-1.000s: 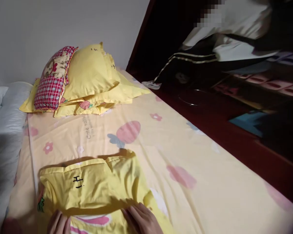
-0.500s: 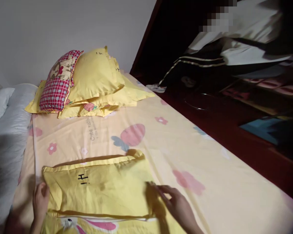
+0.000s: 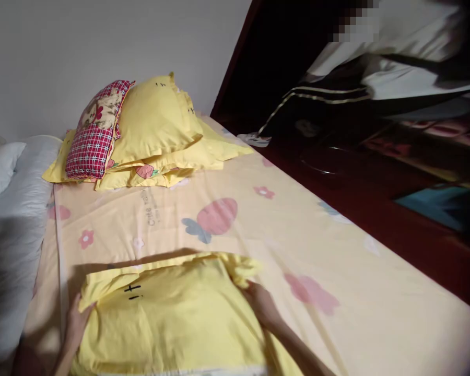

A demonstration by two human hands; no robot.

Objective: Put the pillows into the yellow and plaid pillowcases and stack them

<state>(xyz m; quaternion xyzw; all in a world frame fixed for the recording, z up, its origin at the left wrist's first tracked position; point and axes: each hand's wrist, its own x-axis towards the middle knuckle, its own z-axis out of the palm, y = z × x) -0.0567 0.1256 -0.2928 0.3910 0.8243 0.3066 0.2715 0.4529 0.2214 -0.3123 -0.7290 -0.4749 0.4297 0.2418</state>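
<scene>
A yellow pillow with a flat ruffled border and black "Hi" lettering lies on the bed in front of me, its near end cut off by the bottom of the view. My left hand grips its left edge, with the fingers partly tucked behind the fabric. On the opposite side, my right hand is closed on the bunched far right corner; its fingertips are mostly hidden by the cloth. A whitish strip shows along the pillow's near side.
A peach bedsheet with carrots and flowers covers the bed. At its head are stacked yellow pillows and a red plaid cushion. White bedding lies left. Beyond the right edge are a person, a shoe and dark floor.
The pillow's top has gone from flat to puffed up, and the rabbit print at its near side is out of view. My right hand has moved up to the far right corner.
</scene>
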